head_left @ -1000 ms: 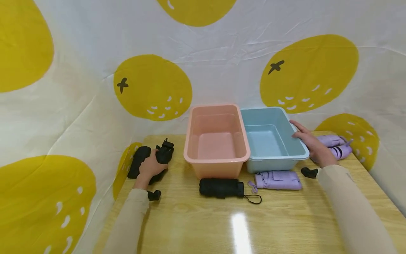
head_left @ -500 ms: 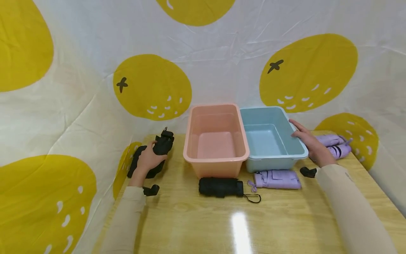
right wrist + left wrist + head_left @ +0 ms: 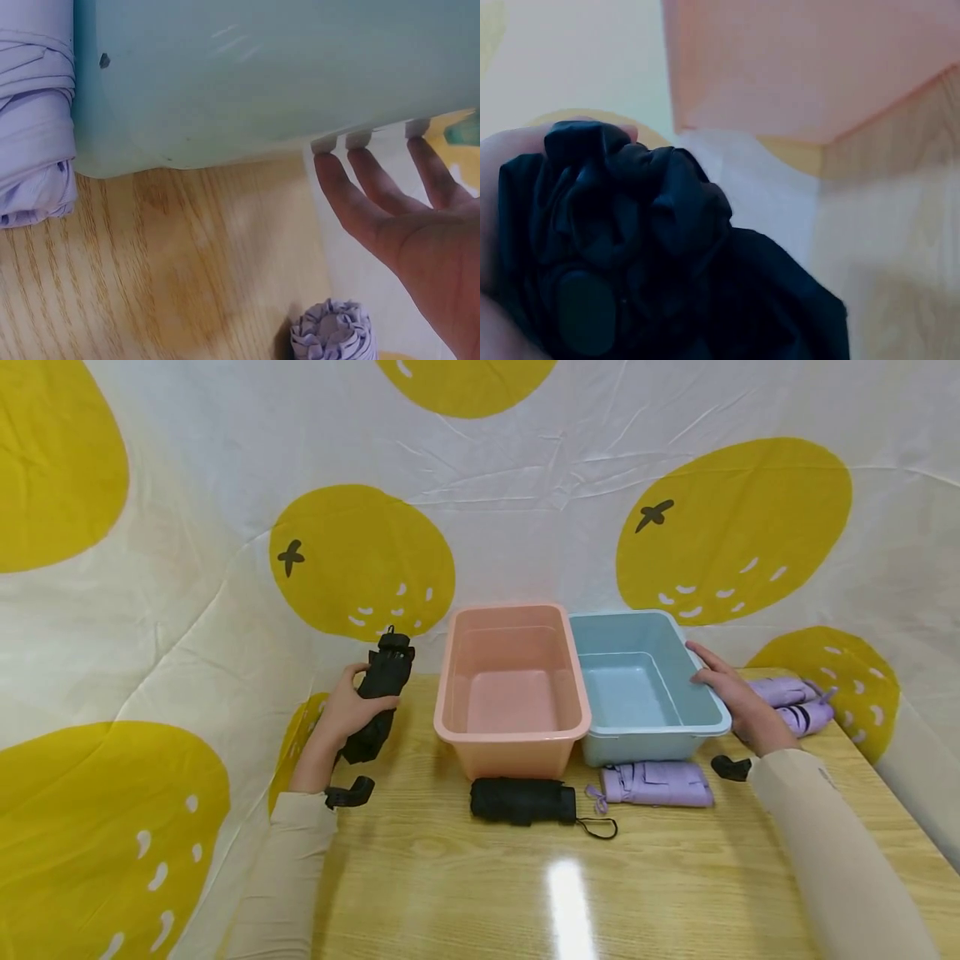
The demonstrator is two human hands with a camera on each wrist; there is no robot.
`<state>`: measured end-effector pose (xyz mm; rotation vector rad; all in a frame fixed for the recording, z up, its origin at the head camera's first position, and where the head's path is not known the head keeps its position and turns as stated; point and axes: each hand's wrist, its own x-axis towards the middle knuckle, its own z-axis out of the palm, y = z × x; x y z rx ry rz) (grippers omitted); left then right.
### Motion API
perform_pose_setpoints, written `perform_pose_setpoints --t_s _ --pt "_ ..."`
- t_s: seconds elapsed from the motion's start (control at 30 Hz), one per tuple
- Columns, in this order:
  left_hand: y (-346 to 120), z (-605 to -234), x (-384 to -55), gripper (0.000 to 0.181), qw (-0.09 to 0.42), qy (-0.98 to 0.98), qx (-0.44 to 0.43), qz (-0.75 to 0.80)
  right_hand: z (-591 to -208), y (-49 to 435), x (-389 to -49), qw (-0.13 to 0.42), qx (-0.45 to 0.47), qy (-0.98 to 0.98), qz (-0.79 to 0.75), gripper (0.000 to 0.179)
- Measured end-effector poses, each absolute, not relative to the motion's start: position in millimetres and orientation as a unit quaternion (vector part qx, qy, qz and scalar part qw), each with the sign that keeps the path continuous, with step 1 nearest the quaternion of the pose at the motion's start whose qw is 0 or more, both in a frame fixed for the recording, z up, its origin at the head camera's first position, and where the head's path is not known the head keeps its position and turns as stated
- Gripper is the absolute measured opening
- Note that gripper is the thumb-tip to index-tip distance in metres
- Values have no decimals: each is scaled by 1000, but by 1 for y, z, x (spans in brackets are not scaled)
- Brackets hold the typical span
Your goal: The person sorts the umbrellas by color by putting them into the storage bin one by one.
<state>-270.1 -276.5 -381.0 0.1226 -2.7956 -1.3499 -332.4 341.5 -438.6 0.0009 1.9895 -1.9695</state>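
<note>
My left hand (image 3: 352, 706) grips a compact black folding umbrella (image 3: 388, 672) at the table's left, its strapped end pointing up and away. Close in the left wrist view are the umbrella's gathered black fabric (image 3: 630, 202) and a dark oval part. On the right, my right hand (image 3: 738, 697) holds the light blue plastic bin (image 3: 645, 739) by its right rim, the thumb over the edge. Straight fingers (image 3: 360, 199) touch its outer wall (image 3: 262, 90) in the right wrist view. Left of it stands a pink bin (image 3: 517, 756); both bins' visible insides hold nothing.
Before the pink bin lies another black folded umbrella (image 3: 521, 802) with a wrist loop. A lilac folded umbrella (image 3: 656, 783) sits before the blue bin. Two more lilac umbrellas (image 3: 806, 718) lie beyond my right hand. Patterned cloth (image 3: 517, 510) hangs behind the wooden table (image 3: 450, 877).
My left hand has raised the black umbrella from the table's left side, its strapped end moving up. The right hand and both bins have stayed in place.
</note>
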Motion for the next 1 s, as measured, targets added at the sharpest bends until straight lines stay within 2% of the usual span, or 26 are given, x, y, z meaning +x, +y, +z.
perform_pose_setpoints --t_s 0.73,1.0 --pt "-215 -325 -287 98 12 -926 -34 -377 -440 339 -327 168 0 727 -666 68" --pt "-185 -309 -303 94 17 -922 -67 -380 -440 342 -329 168 0 725 -668 67"
